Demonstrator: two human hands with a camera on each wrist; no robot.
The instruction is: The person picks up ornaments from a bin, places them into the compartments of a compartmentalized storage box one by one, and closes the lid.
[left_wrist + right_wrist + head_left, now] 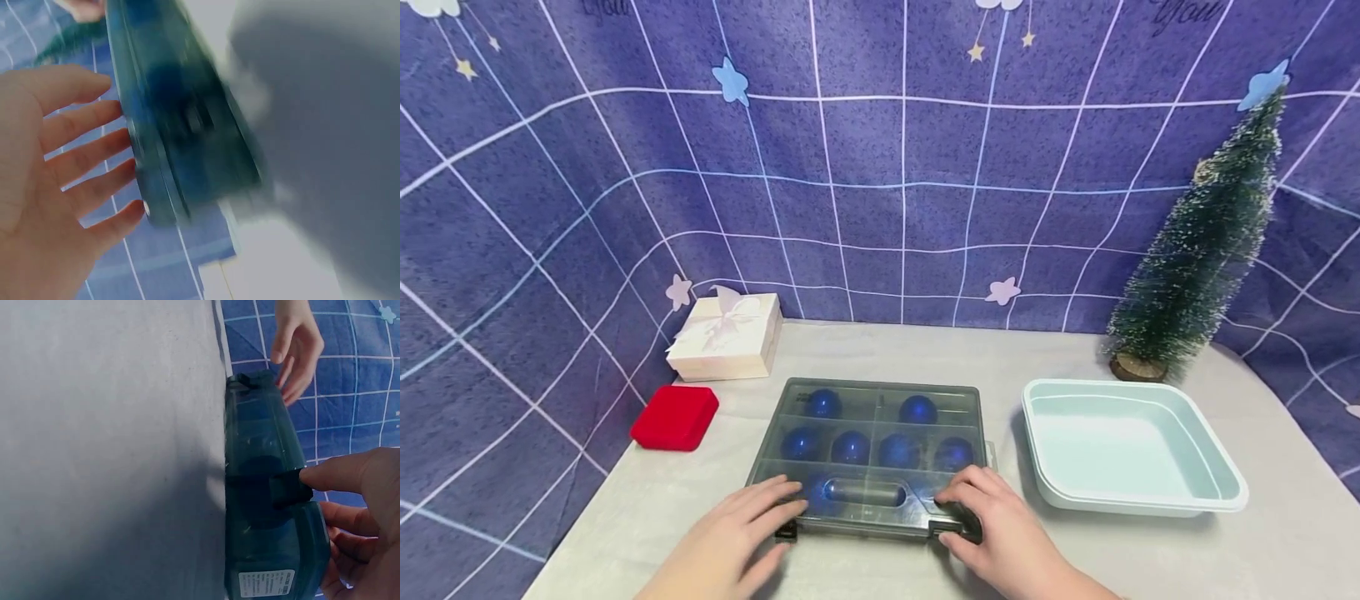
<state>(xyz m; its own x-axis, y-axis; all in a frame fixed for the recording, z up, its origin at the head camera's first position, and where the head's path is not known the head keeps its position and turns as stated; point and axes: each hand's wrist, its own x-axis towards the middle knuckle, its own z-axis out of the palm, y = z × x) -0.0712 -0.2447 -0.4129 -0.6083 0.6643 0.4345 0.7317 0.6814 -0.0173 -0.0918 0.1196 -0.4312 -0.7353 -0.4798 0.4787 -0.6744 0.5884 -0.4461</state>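
Note:
A translucent grey plastic storage case (850, 460) lies on the table, its lid down. Several shiny blue balls (917, 408) show through the lid, spread among its compartments. On the front left corner rests my left hand (737, 533), fingers spread over the lid edge and thumb near the black left latch (786, 532). My right hand (1000, 533) grips the front right corner, with curled fingers on the lid and the thumb at the black right latch (290, 487). The left wrist view blurs the case (181, 125) beside the left fingers.
A pale blue plastic tray (1131, 500) stands right of the case. Behind it is a small frosted Christmas tree (1206, 250) on a wooden base. To the left are a red box (676, 418) and a cream gift box (726, 337) with a ribbon bow. A blue patterned cloth (902, 208) hangs behind.

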